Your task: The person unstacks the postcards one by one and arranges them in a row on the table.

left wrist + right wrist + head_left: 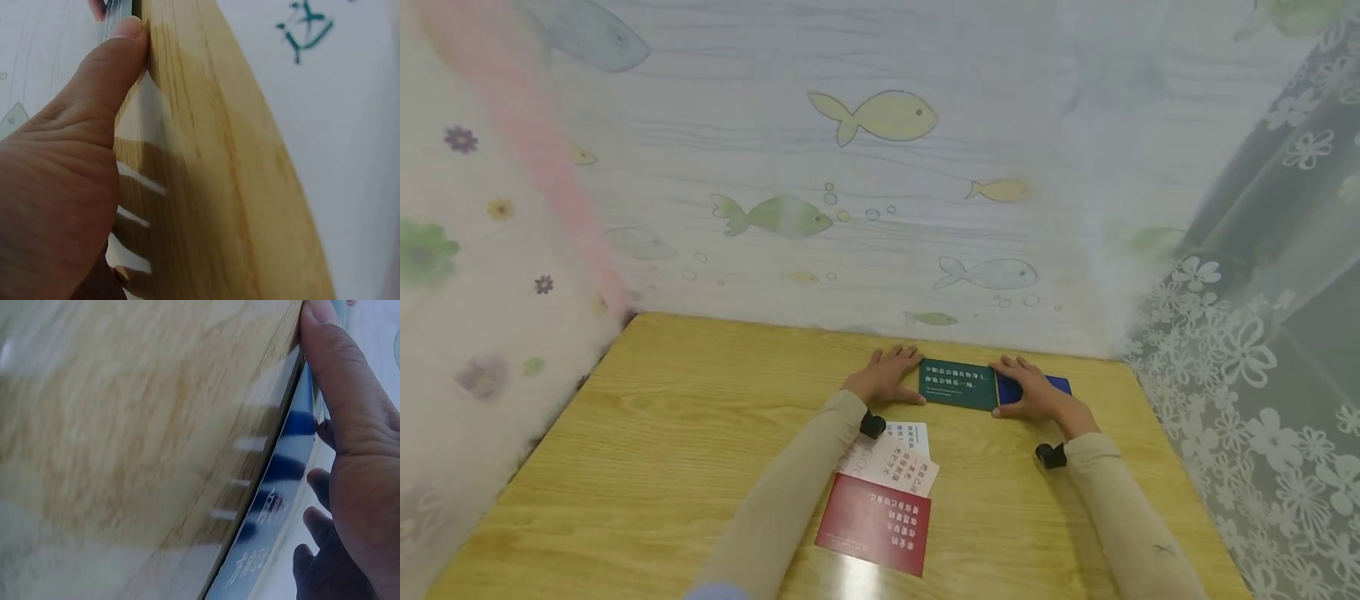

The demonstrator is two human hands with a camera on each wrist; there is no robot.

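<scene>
A green card point(957, 384) with white Chinese writing lies flat near the back of the wooden table. My left hand point(883, 379) is at its left end, thumb by the near corner and fingertips by the far corner. In the left wrist view, the thumb of my left hand point(69, 131) reaches the card edge. My right hand point(1032, 392) spreads over a blue card point(1060, 384) beside the green one, with fingertips and thumb at the seam between them. The right wrist view shows the blue card point(284, 481) under the fingers of my right hand point(362, 450).
Nearer on the table point(700, 433) lie overlapping cards: a red card point(876, 523), a pale pink card point(902, 471) and a white card point(913, 433). A fish-patterned cloth point(775, 150) hangs behind the table. Flowered lace point(1262, 425) hangs along the right side.
</scene>
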